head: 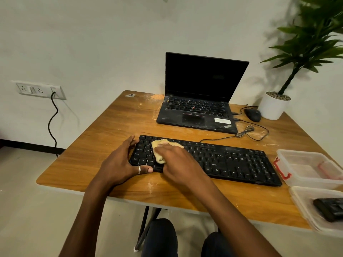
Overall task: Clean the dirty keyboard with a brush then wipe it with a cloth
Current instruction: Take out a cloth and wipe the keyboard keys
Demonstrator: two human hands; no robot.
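Observation:
A black keyboard (pixel 232 162) lies across the wooden table (pixel 115 127). My left hand (pixel 120 164) grips its left end, fingers over the far edge and thumb on the near edge. My right hand (pixel 178 160) presses a yellow cloth (pixel 159 147) down on the keys at the keyboard's left part; the cloth shows past my fingers. A black brush-like object (pixel 330 208) lies in a clear container (pixel 304 206) at the near right; I cannot tell exactly what it is.
A dusty open laptop (pixel 200 101) stands behind the keyboard, with a mouse (pixel 252 114), coiled cable (pixel 246 131) and potted plant (pixel 274 106) at the back right. A second clear container (pixel 306 164) with a red clip sits right of the keyboard. Powder streaks mark the table.

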